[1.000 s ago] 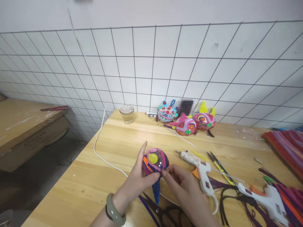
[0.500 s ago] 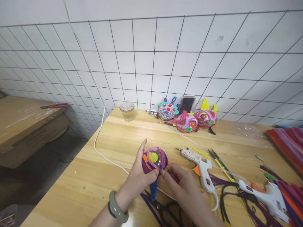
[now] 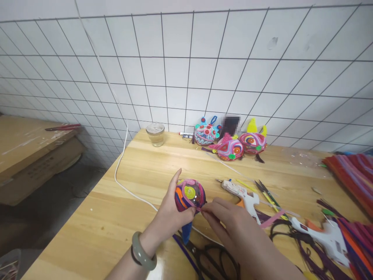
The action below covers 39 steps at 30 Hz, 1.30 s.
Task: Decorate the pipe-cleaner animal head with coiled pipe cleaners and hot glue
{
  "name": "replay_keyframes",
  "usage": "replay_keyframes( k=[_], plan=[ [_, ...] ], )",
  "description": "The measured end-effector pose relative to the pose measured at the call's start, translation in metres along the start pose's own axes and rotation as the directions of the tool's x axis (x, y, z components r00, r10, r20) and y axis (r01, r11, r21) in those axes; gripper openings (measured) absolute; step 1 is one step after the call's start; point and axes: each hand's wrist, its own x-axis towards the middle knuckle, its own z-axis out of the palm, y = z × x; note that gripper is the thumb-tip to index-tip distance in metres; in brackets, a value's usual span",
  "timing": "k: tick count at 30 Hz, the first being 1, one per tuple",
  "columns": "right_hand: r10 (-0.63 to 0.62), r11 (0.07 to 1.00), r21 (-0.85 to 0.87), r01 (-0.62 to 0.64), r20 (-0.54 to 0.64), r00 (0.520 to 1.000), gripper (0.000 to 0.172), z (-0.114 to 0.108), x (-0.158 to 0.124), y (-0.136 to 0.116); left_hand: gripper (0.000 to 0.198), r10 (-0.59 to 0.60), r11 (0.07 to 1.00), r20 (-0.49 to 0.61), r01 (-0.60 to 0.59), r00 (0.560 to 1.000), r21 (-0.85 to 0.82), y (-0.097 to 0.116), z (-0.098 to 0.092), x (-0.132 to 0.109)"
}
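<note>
My left hand (image 3: pixel 170 214) is wrapped round a ball (image 3: pixel 194 197) covered in pink, orange, purple and dark blue fuzzy strips. A yellow coil sits on its upper side, and clear plastic shows beside the coil. Below the ball hangs a blue fuzzy piece (image 3: pixel 187 232). My right hand (image 3: pixel 236 223) pinches a pink fuzzy strip (image 3: pixel 272 219) close to the ball's lower right side. The strip's loose end sticks out beyond that hand, on its right. Black scissors (image 3: pixel 201 254) lie beneath my hands, partly hidden by the right forearm.
Two white glue guns (image 3: pixel 249 198) (image 3: pixel 326 237) lie at the right, near tweezers (image 3: pixel 266 194) and purple tassels (image 3: pixel 311 252). Several decorated balls (image 3: pixel 230 147) and a glass cup (image 3: pixel 155 135) stand along the wall. A white cable (image 3: pixel 128 188) crosses the table. Striped strips (image 3: pixel 349 171) are piled far right.
My right hand has shifted slightly right, drawing the pink strip a little off the ball. Its loose end now shows beside the glue gun. My left hand keeps its hold.
</note>
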Motion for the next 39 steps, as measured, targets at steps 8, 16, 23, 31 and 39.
replay_keyframes(
  k=[8,16,23,31,39],
  plan=[
    [-0.22,0.924,-0.317,0.215,0.022,0.975,0.021,0.0,0.0,0.001,0.103,-0.035,0.998,0.049,0.033,0.998,0.045,0.006,0.0,-0.002],
    [-0.295,0.838,-0.467,0.281,0.045,0.954,0.021,0.003,-0.004,0.004,0.103,-0.03,0.995,0.046,0.026,0.998,0.094,0.003,-0.001,-0.003],
    [-0.336,0.824,-0.5,0.267,-0.05,0.941,0.032,0.002,-0.019,-0.001,0.103,0.029,0.972,-0.026,-0.022,0.999,0.236,0.0,-0.004,-0.002],
    [-0.356,0.842,-0.441,0.312,-0.019,0.934,0.023,-0.019,-0.018,-0.002,0.105,0.019,0.976,0.032,-0.026,0.999,0.214,0.002,-0.004,-0.005],
    [-0.232,0.946,-0.243,0.213,-0.051,0.971,0.026,-0.035,-0.005,0.002,0.105,-0.063,0.998,0.169,0.064,0.984,0.0,0.002,-0.009,-0.007]
  ],
)
